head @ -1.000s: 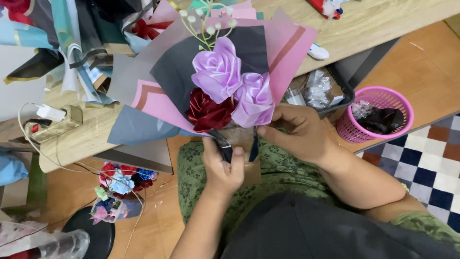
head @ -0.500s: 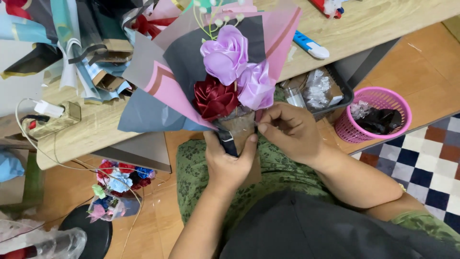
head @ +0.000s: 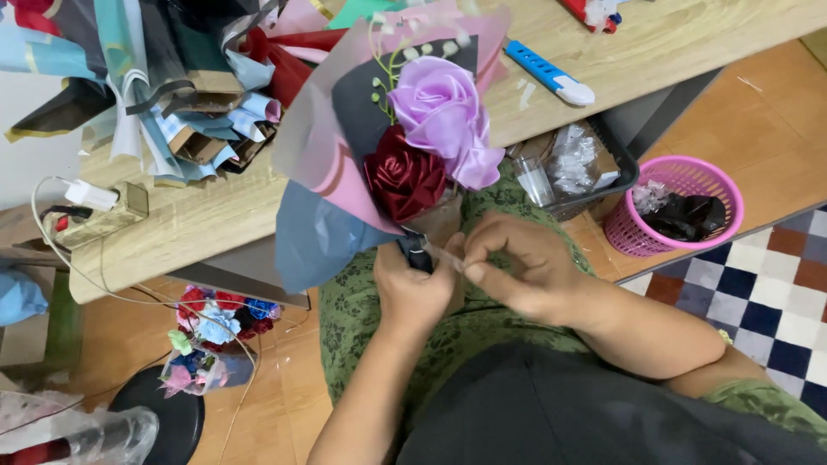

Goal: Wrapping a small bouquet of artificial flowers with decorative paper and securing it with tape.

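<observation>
While the left hand (head: 413, 288) grips the dark bound stem end of the paper-wrapped satin rose bouquet (head: 405, 146), its fingers are closed tight round that stem, just below the wrapping. Bouquet sits over the lap, in front of the light wooden surface (head: 189, 220), not resting on it.

Key relation: bouquet's long axis runs from the stem at the left fist up and away toward the surface, tilted slightly left. Right hand (head: 517, 271) is just beside the stem on its right side, fingers (head: 474, 258) pinched shut on what looks like a thin clear strip or tape (head: 444, 256) running across to the stem; too thin to identify for certain. Both hands are at the stem; left carries it, right works at it from the side.

Bouquet look: one large lilac satin rose (head: 439, 108) on top, a dark red satin rose (head: 405, 176) below it, small white bud sprigs at upper left, layered pink, black and grey-blue wrapping paper fanning out.

Nearby:
- blue and white utility knife (head: 549, 74) on the surface, well apart from both hands
- pink plastic mesh basket (head: 676, 207) on the floor at right
- stack of folded coloured paper sheets (head: 146, 77) on the surface at left
- another small bouquet of mixed flowers (head: 211, 336) low at left
</observation>
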